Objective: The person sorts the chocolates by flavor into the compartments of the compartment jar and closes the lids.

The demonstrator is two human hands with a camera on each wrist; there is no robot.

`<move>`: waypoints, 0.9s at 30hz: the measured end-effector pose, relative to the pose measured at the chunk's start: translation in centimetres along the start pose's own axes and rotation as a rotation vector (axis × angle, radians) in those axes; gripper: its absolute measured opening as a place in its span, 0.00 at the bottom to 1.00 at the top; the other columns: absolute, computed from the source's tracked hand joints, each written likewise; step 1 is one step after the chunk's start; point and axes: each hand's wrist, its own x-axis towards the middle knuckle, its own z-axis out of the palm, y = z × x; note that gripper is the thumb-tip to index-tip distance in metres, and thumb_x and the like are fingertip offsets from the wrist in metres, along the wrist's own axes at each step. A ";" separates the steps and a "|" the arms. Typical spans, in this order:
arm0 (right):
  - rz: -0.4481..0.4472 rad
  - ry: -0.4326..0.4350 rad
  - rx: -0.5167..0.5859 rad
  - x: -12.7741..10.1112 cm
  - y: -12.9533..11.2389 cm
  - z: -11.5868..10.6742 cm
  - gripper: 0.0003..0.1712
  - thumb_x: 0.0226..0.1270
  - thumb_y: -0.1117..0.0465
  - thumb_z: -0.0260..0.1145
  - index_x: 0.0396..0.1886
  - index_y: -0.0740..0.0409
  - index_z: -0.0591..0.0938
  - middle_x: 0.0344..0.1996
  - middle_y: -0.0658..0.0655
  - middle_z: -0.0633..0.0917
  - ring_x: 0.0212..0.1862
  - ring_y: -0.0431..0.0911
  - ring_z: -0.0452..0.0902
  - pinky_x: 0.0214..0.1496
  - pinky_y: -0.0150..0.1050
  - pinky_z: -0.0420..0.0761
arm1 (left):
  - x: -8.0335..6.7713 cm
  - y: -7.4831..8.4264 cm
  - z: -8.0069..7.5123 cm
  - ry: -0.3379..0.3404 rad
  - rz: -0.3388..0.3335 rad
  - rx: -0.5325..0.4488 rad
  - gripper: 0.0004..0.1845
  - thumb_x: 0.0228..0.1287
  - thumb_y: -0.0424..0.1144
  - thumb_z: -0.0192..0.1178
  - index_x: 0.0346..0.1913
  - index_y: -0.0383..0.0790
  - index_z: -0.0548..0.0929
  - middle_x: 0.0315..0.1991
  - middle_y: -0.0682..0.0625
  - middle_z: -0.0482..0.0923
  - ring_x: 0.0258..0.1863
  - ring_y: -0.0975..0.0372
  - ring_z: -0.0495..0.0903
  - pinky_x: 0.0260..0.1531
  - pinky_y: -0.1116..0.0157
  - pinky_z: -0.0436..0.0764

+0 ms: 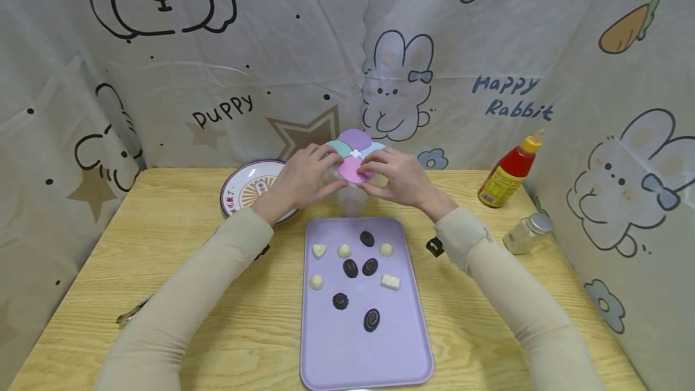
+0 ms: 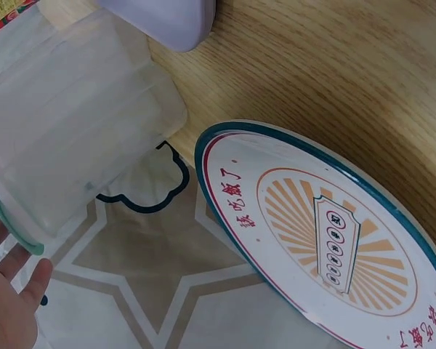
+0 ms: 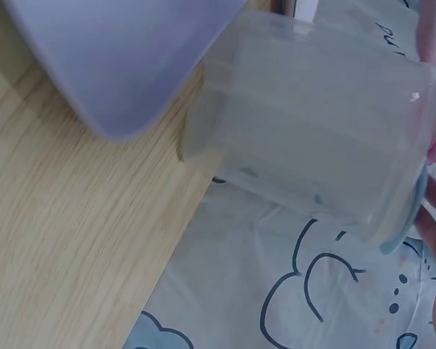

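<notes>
A translucent plastic canister point(image 1: 352, 204) stands behind the tray. Its lid point(image 1: 354, 169) has purple, green, blue and pink petal-shaped flaps around a small white centre. My left hand point(image 1: 309, 175) grips the lid from the left, fingers over the top and thumb at the front edge. From the right, my right hand point(image 1: 399, 180) grips it in the same way, its fingertips on the pink flap. In both wrist views the canister body point(image 2: 73, 131) looks cloudy, and fingers show beside the lid's green flap point(image 2: 18, 229) and blue flap point(image 3: 407, 218).
A lilac tray point(image 1: 358, 358) holds several dark and white chocolate-like pieces. Behind my left forearm is a patterned plate point(image 1: 236, 189). A red sauce bottle point(image 1: 510, 171) and a small lidded jar point(image 1: 526, 234) stand at right. A metal utensil point(image 1: 127, 314) lies at left.
</notes>
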 end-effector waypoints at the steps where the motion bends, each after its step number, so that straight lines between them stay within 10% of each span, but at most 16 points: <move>1: -0.007 0.006 -0.007 0.0 0.1 0.1 0.14 0.60 0.52 0.79 0.42 0.53 0.91 0.43 0.54 0.91 0.43 0.49 0.87 0.40 0.40 0.87 | 0.0 0.0 0.0 -0.002 -0.003 -0.004 0.28 0.70 0.60 0.66 0.61 0.44 0.84 0.63 0.44 0.81 0.61 0.48 0.80 0.60 0.51 0.82; 27: 0.006 0.102 0.024 1.0 0.5 -0.1 0.08 0.63 0.57 0.77 0.39 0.56 0.91 0.37 0.55 0.92 0.31 0.47 0.88 0.30 0.38 0.84 | 0.0 -0.3 0.2 0.028 -0.038 -0.100 0.29 0.67 0.59 0.69 0.61 0.41 0.81 0.61 0.44 0.83 0.60 0.48 0.80 0.62 0.51 0.80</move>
